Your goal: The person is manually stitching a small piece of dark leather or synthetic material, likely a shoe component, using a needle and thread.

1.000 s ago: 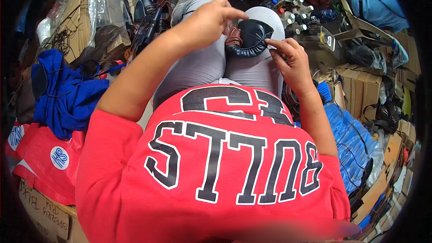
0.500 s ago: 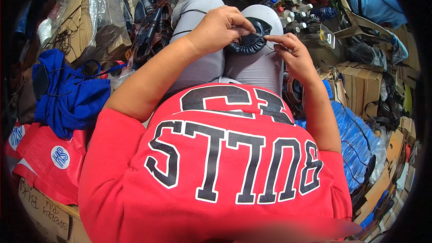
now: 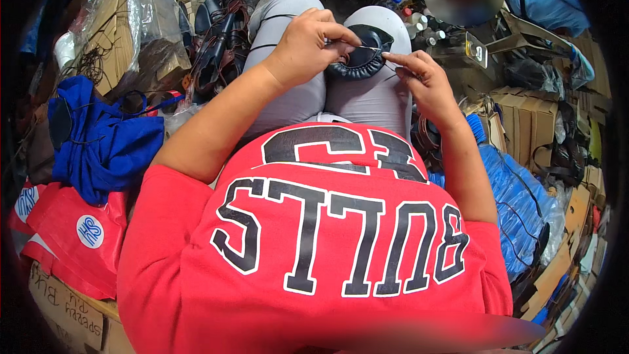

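Your glossy black shoe piece (image 3: 363,59), puckered along its curved near rim, lies on your right thigh (image 3: 363,99); a thin, pale, needle-like sliver (image 3: 369,48) crosses over it.

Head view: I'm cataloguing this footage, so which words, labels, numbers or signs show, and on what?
Wording left uncopied:
Red shirt: large black letters and digits, edged white.
Red plastic: blue letters on white discs.
Cardboard box: dark handwriting.
Clear package: white mark, too small to read.
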Available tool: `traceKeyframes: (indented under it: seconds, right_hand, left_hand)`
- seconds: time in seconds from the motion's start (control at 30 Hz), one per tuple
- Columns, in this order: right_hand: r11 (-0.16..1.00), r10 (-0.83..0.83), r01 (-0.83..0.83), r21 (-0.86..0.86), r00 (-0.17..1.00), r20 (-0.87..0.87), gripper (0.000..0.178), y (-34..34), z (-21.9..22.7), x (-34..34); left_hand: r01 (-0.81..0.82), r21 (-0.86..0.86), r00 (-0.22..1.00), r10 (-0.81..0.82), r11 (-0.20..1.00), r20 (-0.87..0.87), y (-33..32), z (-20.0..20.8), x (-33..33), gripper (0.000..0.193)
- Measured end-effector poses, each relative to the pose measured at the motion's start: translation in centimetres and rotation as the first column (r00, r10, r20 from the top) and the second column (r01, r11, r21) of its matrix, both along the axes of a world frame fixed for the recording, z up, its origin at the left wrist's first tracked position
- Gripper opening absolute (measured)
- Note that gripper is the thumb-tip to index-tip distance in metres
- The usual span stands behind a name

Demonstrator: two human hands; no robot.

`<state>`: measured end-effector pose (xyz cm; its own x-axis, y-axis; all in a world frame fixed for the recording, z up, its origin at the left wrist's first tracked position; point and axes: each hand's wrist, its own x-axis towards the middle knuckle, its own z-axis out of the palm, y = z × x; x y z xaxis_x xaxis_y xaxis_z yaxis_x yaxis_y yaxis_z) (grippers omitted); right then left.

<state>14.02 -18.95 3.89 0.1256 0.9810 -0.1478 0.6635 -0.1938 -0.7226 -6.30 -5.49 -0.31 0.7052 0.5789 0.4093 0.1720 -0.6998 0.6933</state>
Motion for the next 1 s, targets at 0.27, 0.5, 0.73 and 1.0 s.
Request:
traceKeyframes:
  seconds: [0.27,0.5,0.73,1.0]
  right_hand:
    - [0.993,0.031,-0.046,-0.111,0.991,-0.134,0.044,1.5,-0.2,2.0]
    - [0.991,0.06,-0.081,-0.11,0.982,-0.177,0.046,1.8,-0.2,2.3]
    - [0.984,0.056,-0.1,-0.144,0.957,-0.284,0.037,2.1,-0.5,2.6]
    - [0.986,-0.033,-0.02,-0.167,0.949,-0.312,0.028,1.3,-0.1,1.8]
  left_hand:
    - [0.126,-0.075,0.992,-0.126,0.989,-0.004,1.2,-1.3,0.9,0.021]
    - [0.122,-0.091,0.992,-0.125,0.988,-0.029,1.1,-1.3,1.3,0.021]
    - [0.224,-0.219,0.969,-0.24,0.95,-0.049,1.9,-1.1,2.3,0.018]
    - [0.17,-0.316,0.972,-0.212,0.933,-0.103,0.7,-0.3,0.9,0.022]
